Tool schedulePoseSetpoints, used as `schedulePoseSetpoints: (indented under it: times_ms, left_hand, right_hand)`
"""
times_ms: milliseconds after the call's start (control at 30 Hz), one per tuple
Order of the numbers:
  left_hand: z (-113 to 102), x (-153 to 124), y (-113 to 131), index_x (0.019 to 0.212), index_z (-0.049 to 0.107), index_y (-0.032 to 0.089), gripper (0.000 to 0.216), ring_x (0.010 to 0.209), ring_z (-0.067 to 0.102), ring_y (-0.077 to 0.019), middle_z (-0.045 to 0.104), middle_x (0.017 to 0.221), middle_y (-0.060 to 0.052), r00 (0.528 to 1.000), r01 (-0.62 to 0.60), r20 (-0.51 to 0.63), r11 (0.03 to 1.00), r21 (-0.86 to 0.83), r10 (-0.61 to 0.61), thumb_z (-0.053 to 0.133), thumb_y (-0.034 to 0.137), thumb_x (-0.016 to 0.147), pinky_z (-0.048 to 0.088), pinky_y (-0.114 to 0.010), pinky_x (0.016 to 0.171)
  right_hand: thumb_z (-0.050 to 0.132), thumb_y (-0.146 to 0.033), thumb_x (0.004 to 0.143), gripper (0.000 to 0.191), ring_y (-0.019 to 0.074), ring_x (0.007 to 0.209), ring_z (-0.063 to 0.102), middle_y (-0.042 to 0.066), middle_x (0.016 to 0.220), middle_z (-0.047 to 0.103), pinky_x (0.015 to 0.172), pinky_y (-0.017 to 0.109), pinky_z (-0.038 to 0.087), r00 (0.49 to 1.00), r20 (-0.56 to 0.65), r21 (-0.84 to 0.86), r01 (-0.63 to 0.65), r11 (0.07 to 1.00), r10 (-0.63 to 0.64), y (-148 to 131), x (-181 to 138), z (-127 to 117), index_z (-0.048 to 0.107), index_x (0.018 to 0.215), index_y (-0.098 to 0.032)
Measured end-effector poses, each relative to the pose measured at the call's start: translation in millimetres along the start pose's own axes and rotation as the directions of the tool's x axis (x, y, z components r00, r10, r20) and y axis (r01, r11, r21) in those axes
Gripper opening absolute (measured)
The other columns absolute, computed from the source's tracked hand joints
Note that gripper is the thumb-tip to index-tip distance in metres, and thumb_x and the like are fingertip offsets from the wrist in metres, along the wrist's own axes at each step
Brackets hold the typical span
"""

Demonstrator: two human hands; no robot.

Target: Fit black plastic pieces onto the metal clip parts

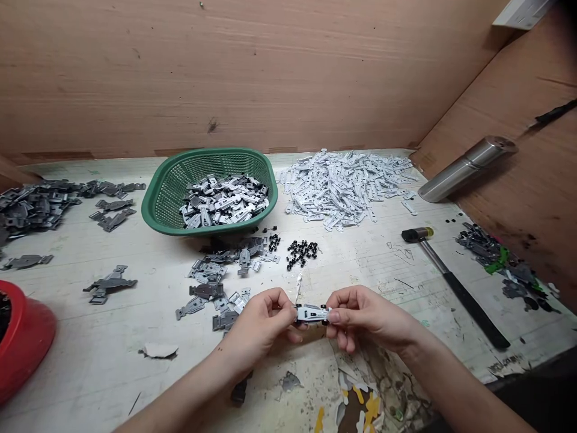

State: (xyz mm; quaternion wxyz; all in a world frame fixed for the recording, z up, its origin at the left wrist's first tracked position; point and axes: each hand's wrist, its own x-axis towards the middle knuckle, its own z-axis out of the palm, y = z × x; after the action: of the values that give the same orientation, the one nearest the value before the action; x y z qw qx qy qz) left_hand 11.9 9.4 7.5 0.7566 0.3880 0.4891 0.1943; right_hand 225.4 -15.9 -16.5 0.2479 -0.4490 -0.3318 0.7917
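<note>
- Left hand (268, 320) and right hand (363, 316) pinch opposite ends of the white toy car (311, 313) above the tabletop (153, 313), seemingly to steady it.
- Small black parts (303, 252) lie just beyond, presumably for easy reach.

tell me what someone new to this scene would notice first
Probably the green perforated plastic basket, left of centre towards the back, with a heap of grey and white toy-car pieces inside. To its right spreads a pile of slim white pieces. At front centre, the left hand and right hand hold a small white, black-wheeled toy racing car.
</note>
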Motion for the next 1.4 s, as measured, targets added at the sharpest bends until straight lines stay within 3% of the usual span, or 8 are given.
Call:
schedulePoseSetpoints:
  times_ms: [333,567,733,800,867,1000,1167,1400]
  left_hand:
    - [0.1,-2.0,2.5,0.066,0.047,0.018,0.024,0.062,0.063,-0.0133,0.062,0.066,0.001,1.0,0.021,-0.003,1.0,-0.013,-0.021,0.065,0.034,0.069,0.048,-0.023,0.061]
    - [1.0,-2.6,-3.2,0.09,0.053,0.016,0.033,0.066,0.058,-0.0126,0.057,0.069,0.001,0.988,-0.085,0.132,0.996,-0.013,0.086,0.07,0.034,0.068,0.048,-0.026,0.065]
    - [-10.0,-7.1,11.0,0.103,0.053,0.019,0.033,0.072,0.058,-0.0141,0.057,0.081,-0.002,0.97,-0.242,0.041,0.951,0.192,0.239,0.059,0.038,0.077,0.048,-0.028,0.066]
    - [-23.0,-6.3,20.8,0.116,0.048,0.023,0.039,0.083,0.058,-0.0176,0.057,0.096,-0.005,0.922,-0.349,-0.025,0.859,0.374,0.386,0.049,0.042,0.083,0.048,-0.031,0.069]
    - [-38.2,-1.5,26.3,0.116,0.05,0.022,0.038,0.089,0.055,-0.0205,0.056,0.101,-0.007,0.801,-0.37,-0.12,0.642,0.672,0.587,0.044,0.042,0.085,0.047,-0.034,0.074]
    - [-59.5,16.5,18.8,0.106,0.059,0.016,0.034,0.095,0.048,-0.0277,0.054,0.1,-0.011,0.604,-0.063,-0.06,0.122,0.99,0.795,0.05,0.037,0.081,0.042,-0.041,0.081]
    - [-61.1,28.0,6.7,0.107,0.057,0.012,0.036,0.089,0.05,-0.0278,0.056,0.095,-0.012,0.6,0.17,-0.104,0.0,0.985,0.793,0.049,0.036,0.082,0.044,-0.038,0.076]
    - [-63.1,11.1,16.7,0.099,0.061,0.019,0.02,0.081,0.059,-0.0229,0.062,0.088,-0.006,0.708,0.218,-0.155,-0.005,0.976,0.689,0.049,0.019,0.083,0.041,-0.028,0.057]
  right_hand:
    - [0.07,-0.033,0.071,0.027,0.0013,0.036,0.042,-0.005,0.048,0.055,0.034,0.01,0.025,0.991,-0.083,0.018,0.102,0.995,-0.1,7.3,3.1,12.0,0.05,0.071,-0.014]
    - [0.069,-0.034,0.072,0.028,0.0025,0.036,0.042,-0.006,0.046,0.052,0.036,0.012,0.029,0.974,-0.095,0.019,0.21,0.977,-0.208,17.7,4.4,23.2,0.049,0.069,-0.015]
    - [0.066,-0.031,0.076,0.022,0.0041,0.038,0.049,-0.004,0.052,0.058,0.036,0.012,0.035,0.964,-0.035,-0.035,0.263,0.964,-0.264,-4.7,8.4,23.4,0.052,0.07,-0.015]
    - [0.066,-0.027,0.076,0.017,0.0051,0.044,0.053,-0.003,0.056,0.06,0.038,0.013,0.04,0.929,0.003,-0.126,0.367,0.922,-0.37,-39.7,17.2,26.0,0.055,0.071,-0.015]
    - [0.066,-0.027,0.077,0.016,0.0053,0.046,0.054,-0.002,0.059,0.061,0.04,0.014,0.042,0.843,0.012,-0.208,0.528,0.823,-0.538,-84.1,35.8,33.2,0.056,0.071,-0.015]
    - [0.067,-0.037,0.075,0.026,0.0075,0.046,0.056,0.002,0.06,0.064,0.039,0.017,0.045,0.751,-0.056,-0.327,0.609,0.723,-0.658,-156.0,88.0,55.7,0.057,0.07,-0.013]
    - [0.064,-0.046,0.073,0.035,0.0071,0.037,0.052,0.001,0.056,0.062,0.035,0.018,0.039,0.735,-0.034,-0.64,0.504,0.58,-0.677,-153.5,109.4,49.7,0.052,0.064,-0.015]
    - [0.055,-0.033,0.081,0.02,0.0129,0.052,0.056,0.003,0.064,0.063,0.048,0.025,0.045,0.646,-0.145,-0.94,0.147,0.308,-0.75,-109.0,72.8,-31.0,0.056,0.069,-0.016]
